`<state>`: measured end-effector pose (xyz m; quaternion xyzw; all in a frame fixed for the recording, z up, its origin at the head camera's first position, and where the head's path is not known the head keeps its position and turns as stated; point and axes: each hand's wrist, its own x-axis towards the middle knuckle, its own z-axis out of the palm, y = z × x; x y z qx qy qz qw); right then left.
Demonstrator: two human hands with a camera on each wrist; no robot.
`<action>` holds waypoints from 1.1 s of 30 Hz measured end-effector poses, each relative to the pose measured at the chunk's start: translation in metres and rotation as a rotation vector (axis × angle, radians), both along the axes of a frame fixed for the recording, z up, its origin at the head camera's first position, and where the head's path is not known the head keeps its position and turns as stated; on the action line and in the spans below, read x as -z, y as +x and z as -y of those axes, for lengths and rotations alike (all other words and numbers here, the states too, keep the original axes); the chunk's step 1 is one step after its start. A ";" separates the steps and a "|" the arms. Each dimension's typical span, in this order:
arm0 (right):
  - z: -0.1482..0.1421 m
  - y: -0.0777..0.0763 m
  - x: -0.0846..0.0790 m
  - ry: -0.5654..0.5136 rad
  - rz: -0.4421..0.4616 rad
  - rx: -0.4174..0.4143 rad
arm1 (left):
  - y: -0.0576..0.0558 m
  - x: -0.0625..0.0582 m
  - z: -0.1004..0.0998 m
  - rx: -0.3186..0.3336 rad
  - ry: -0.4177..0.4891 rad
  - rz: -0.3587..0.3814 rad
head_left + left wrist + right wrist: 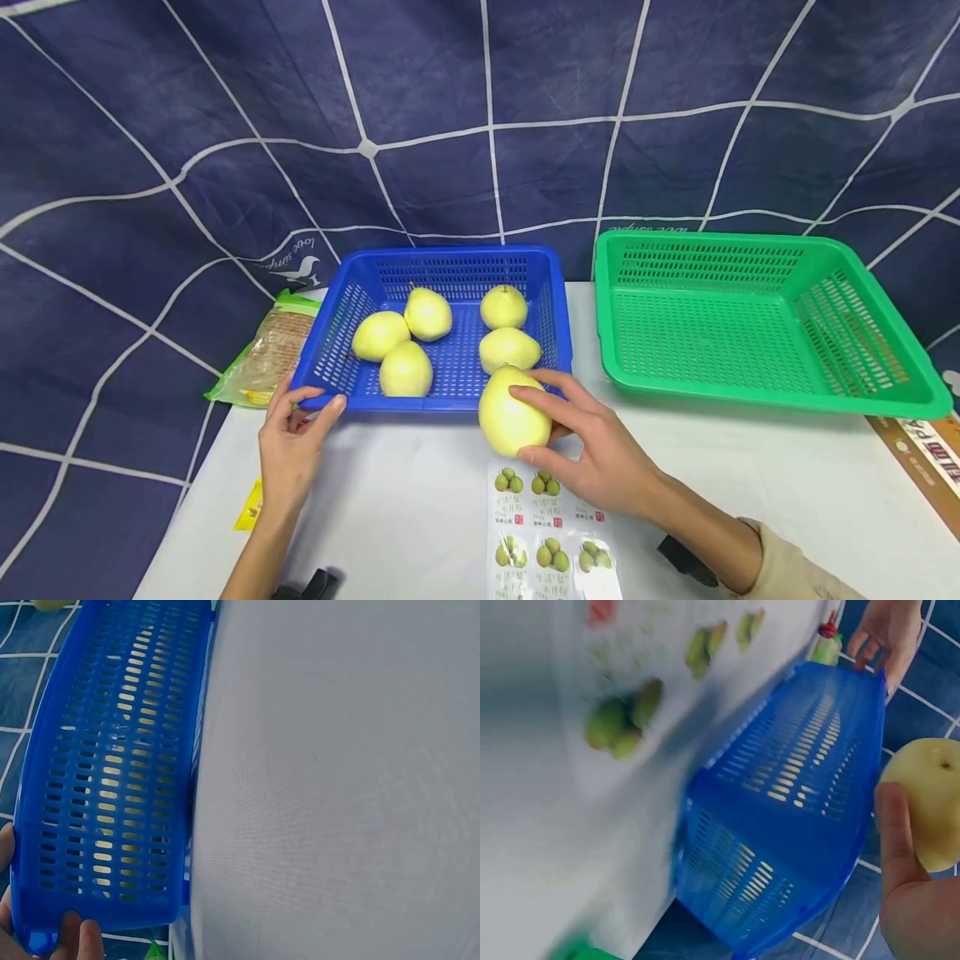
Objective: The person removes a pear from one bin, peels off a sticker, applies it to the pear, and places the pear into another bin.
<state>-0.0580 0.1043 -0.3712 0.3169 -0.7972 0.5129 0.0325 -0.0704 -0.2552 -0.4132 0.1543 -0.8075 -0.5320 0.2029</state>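
Observation:
A pale yellow pear [512,414] is held by my right hand [600,446], fingers and thumb around it, above the near right edge of the blue basket [420,403]. In the right wrist view the thumb lies along the same pear [930,802]. My left hand [294,446] grips the basket's near left corner, and its fingertips [90,941] show on the rim in the left wrist view. Inside the basket lie several more pears, among them one at the front [406,371] and one at the back right [504,307].
To the right stands a green basket [697,333] with nothing in it. A sheet of pear stickers [552,533] lies on the white table [405,500]. At left are a bag of brown contents [273,346] and a small yellow packet [250,506]. A brown box [922,467] sits far right.

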 end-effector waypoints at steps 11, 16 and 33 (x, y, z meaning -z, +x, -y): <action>-0.003 0.023 0.023 -0.068 0.052 -0.093 | 0.003 -0.001 -0.003 0.036 0.009 0.025; 0.001 0.026 0.035 -0.123 0.060 -0.150 | 0.004 -0.001 -0.004 0.049 0.007 0.027; 0.016 0.037 0.041 -0.090 0.296 -0.174 | 0.065 0.007 -0.081 0.509 0.071 0.118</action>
